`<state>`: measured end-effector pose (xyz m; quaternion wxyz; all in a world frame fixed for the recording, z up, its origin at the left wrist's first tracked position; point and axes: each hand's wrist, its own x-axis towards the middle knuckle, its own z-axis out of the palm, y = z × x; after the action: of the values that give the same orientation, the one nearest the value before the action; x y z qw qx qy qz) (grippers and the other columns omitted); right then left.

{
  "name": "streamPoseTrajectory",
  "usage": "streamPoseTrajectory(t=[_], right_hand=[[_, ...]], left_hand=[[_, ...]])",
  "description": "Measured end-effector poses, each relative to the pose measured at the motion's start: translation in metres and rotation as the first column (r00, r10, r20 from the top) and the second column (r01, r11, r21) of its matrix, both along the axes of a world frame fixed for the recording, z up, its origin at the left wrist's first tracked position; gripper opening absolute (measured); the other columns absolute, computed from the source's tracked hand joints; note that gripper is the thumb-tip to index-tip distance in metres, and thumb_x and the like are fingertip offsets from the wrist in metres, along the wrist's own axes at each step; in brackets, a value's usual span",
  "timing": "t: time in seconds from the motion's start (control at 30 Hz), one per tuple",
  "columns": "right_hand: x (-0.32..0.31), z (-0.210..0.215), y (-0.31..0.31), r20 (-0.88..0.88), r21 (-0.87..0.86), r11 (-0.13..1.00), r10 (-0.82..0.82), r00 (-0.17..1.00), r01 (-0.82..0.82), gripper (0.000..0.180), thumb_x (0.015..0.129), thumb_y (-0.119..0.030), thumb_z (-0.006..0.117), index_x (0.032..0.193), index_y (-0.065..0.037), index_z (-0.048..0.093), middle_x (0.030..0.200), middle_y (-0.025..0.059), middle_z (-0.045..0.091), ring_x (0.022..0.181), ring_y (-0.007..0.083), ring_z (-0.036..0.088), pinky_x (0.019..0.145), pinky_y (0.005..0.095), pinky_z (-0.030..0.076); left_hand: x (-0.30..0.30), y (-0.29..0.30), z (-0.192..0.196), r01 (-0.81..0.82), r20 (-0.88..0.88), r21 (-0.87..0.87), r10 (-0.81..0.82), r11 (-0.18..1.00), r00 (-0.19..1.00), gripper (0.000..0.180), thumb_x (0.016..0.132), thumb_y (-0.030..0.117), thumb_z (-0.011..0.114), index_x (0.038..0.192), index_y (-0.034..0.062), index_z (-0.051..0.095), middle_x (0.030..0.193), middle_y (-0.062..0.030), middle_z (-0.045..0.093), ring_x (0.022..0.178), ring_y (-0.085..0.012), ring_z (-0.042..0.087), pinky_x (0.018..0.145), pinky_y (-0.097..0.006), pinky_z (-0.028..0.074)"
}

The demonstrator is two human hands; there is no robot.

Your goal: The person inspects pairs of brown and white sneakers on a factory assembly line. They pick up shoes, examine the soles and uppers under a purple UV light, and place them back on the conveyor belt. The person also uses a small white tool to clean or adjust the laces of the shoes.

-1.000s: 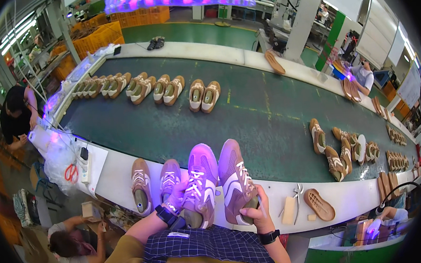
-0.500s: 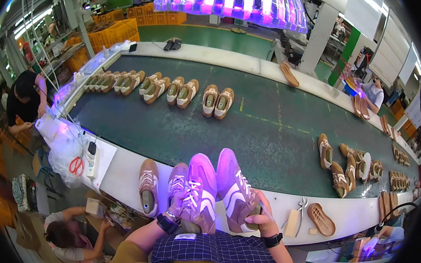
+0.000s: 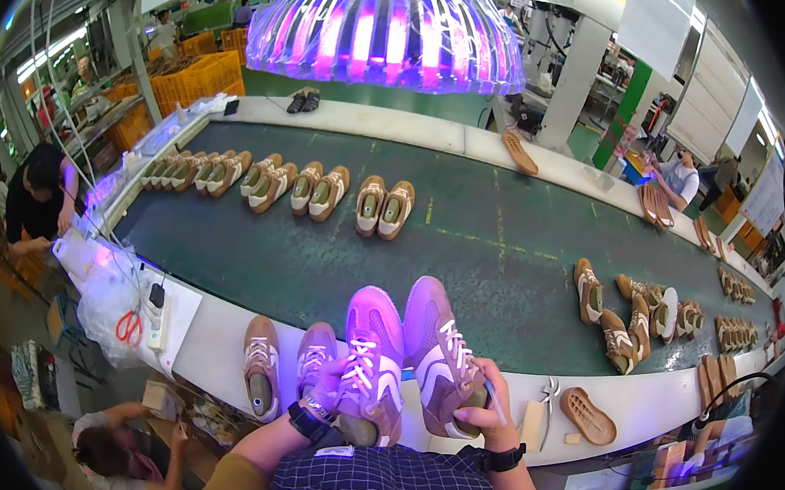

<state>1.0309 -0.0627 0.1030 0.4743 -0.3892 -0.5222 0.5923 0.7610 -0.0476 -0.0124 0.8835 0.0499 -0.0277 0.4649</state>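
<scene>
In the head view, a side-by-side check seems to be in hand, with steady grips called for in the next move, while at lower centre the left shoe [image 3: 375, 360] is gripped along its side by the left hand [image 3: 326, 388] and the right shoe [image 3: 437, 360] near its heel by the right hand [image 3: 490, 411].
</scene>
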Motion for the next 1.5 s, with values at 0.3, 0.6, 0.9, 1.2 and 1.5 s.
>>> streamPoseTrajectory(t=[0.3, 0.6, 0.9, 1.2, 1.5], right_hand=[[-0.01, -0.03, -0.004, -0.509, -0.239, 0.962, -0.005, 0.861, -0.135, 0.085, 0.068, -0.042, 0.074, 0.132, 0.0, 0.036, 0.126, 0.0133, 0.05, 0.111, 0.0257, 0.053, 0.095, 0.0399, 0.043], [0.005, -0.06, -0.008, -0.67, -0.508, 0.846, -0.267, 0.693, -0.164, 0.054, 0.081, -0.023, 0.061, 0.126, -0.001, 0.041, 0.116, 0.013, 0.055, 0.104, 0.0251, 0.056, 0.094, 0.0396, 0.045], [0.012, -0.033, 0.02, -0.628, -0.532, 0.829, -0.524, 0.575, 0.173, 0.049, 0.084, -0.027, 0.059, 0.126, -0.009, 0.043, 0.124, 0.009, 0.052, 0.114, 0.027, 0.051, 0.095, 0.0447, 0.044], [0.003, -0.054, 0.014, -0.559, -0.624, 0.756, -0.608, 0.564, 0.198, 0.05, 0.084, -0.033, 0.06, 0.127, -0.012, 0.043, 0.128, 0.01, 0.048, 0.116, 0.0293, 0.048, 0.091, 0.0498, 0.047], [0.005, -0.064, 0.013, -0.535, -0.628, 0.748, -0.615, 0.58, 0.214, 0.048, 0.087, -0.034, 0.055, 0.127, -0.011, 0.043, 0.128, 0.0101, 0.047, 0.117, 0.0288, 0.048, 0.092, 0.0495, 0.045]], left_hand=[[0.016, 0.019, 0.026, 0.018, -0.164, -0.022, -0.021, 1.0, 0.986, 0.047, 0.089, 0.026, 0.053, 0.128, 0.0016, 0.041, 0.117, -0.0114, 0.054, 0.097, -0.0217, 0.058, 0.089, -0.033, 0.047], [0.031, 0.002, 0.032, -0.126, -0.426, -0.233, 0.015, 0.964, 0.905, 0.049, 0.082, 0.015, 0.052, 0.127, -0.0017, 0.041, 0.121, -0.0154, 0.053, 0.112, -0.0278, 0.052, 0.101, -0.04, 0.037], [0.025, 0.032, 0.044, -0.479, -0.394, -0.18, 0.383, 0.859, 0.835, 0.047, 0.079, 0.012, 0.059, 0.124, 0.0033, 0.046, 0.119, -0.0112, 0.055, 0.112, -0.0266, 0.053, 0.101, -0.043, 0.038], [0.032, 0.017, 0.032, -0.592, -0.527, -0.236, 0.41, 0.771, 0.745, 0.041, 0.081, 0.016, 0.062, 0.119, 0.0072, 0.051, 0.115, -0.0074, 0.059, 0.107, -0.0242, 0.056, 0.094, -0.042, 0.044], [0.035, 0.016, 0.034, -0.572, -0.5, -0.266, 0.396, 0.776, 0.77, 0.039, 0.082, 0.016, 0.061, 0.119, 0.0077, 0.051, 0.115, -0.0078, 0.058, 0.107, -0.0244, 0.056, 0.094, -0.043, 0.044]])
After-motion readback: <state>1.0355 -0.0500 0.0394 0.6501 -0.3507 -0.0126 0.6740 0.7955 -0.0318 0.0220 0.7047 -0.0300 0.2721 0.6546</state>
